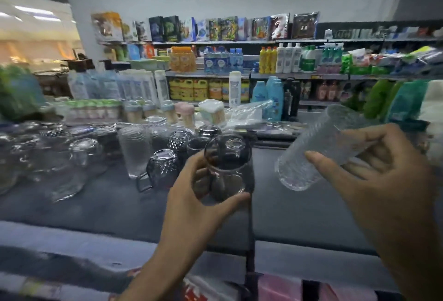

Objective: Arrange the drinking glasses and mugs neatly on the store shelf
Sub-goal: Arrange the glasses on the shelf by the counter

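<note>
Grips empty smooth glass in left hand above shelf. Holds empty textured tumbler, tilted, in right hand.

Quick glassware headcount
Two tall textured tumblers: the held tumbler and the standing tumbler. One smooth glass, one dark handled mug, three yellow bottles, three white bottles. Blurry clear pile on the left, can't count.
</note>
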Available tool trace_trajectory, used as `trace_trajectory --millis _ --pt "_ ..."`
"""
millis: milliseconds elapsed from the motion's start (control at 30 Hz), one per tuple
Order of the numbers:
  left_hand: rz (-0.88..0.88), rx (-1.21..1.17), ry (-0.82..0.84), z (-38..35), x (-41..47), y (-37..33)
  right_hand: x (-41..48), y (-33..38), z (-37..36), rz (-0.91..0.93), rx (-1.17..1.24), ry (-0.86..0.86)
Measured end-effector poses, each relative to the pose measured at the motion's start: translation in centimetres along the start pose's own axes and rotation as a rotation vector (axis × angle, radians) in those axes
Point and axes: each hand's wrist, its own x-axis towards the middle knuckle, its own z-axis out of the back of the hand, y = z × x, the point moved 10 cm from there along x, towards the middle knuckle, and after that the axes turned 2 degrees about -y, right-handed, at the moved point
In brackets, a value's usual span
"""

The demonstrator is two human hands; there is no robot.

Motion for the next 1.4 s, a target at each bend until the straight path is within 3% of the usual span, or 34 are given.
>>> trace_trajectory --millis 333,667,1000,1400 --pt "0.066 0.11 -0.258 20.6 -3.5 8.3 -6.9 7.9 -19.8 -0.008 0.184 0.41" --pt "0.113 0.055 -0.312 29.7 -3.6 12.6 -9.7 8.1 -35.6 0.098 -0.258 0.685" --pt "0.132 0.017 -0.294 31.7 -3.5 14.2 -11.0 6.9 -40.5 0.15 -0.444 0.728" --pt "0.107 0.008 -0.243 30.8 -3.0 12.9 -11.8 6.4 -41.0 0.193 -0.499 0.729"
